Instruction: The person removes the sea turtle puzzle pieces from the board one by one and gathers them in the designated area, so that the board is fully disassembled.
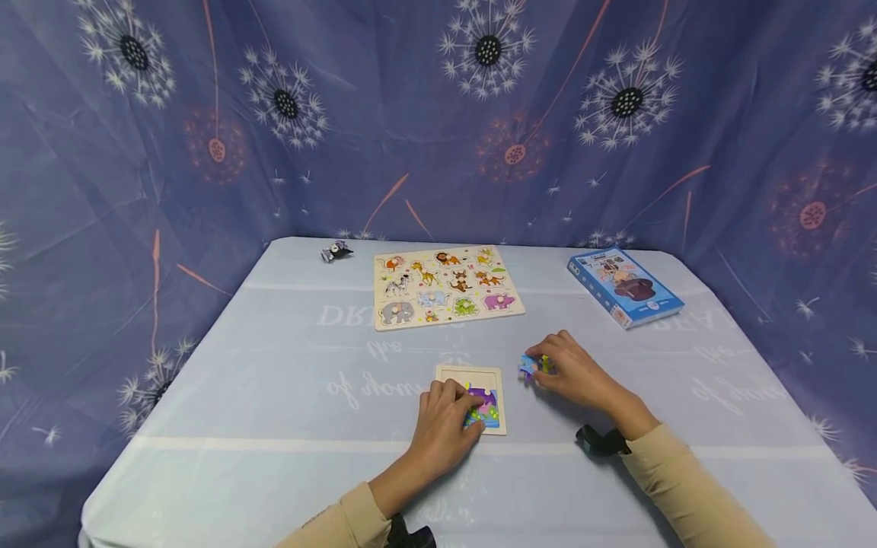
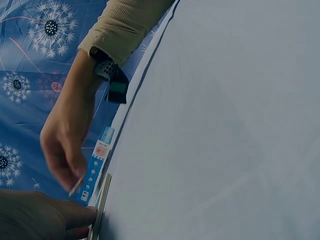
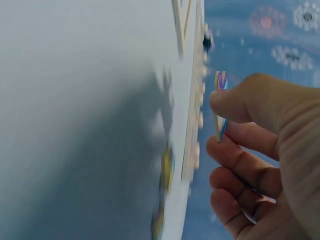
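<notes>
Right hand [image 1: 575,373] pinches a blue piece [image 1: 527,366] between thumb and fingers, clear of the worktop [image 1: 260,396]. In the right wrist view the piece shows nearly edge-on; which way its long axis runs, I cannot tell. A blurred yellow piece [image 3: 167,170] lies below that hand.

Left hand [image 1: 445,426] rests on the frame [image 1: 503,403], fingers bent over its left part, thumb by the near end; whether it grips the wood or only presses, I cannot tell.

What matters most, as I judge it, is the sideways gap: the frame lies to the right hand's left, apart from the blue piece, which is about level with its far end. Bare wood shows at that end; the purple picture [image 1: 488,399] fills the nearer part. Left hand touches the frame; right hand is nearer the loose pieces.
</notes>
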The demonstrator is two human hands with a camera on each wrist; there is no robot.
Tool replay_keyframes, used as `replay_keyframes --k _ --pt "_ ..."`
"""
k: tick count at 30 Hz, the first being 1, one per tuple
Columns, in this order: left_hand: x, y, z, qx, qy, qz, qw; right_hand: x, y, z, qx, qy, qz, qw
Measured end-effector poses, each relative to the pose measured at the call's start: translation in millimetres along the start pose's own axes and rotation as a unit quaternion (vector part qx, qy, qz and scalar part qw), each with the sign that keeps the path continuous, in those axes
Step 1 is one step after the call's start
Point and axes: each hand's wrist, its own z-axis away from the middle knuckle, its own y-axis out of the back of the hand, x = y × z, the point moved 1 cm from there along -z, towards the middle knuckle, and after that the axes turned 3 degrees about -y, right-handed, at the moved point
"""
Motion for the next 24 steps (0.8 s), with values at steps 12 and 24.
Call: replay_keyframes --k 12,24 --pt "-0.5 -1.2 -0.4 0.002 -0.001 0.000 1.0000 79.7 35.9 34.9 -0.017 -0.085 0.018 0.996" --pt "0.9 -1.6 -0.1 0.005 -0.003 0.000 1.0000 107.4 35.7 42.6 -0.047 -0.075 0.021 0.996"
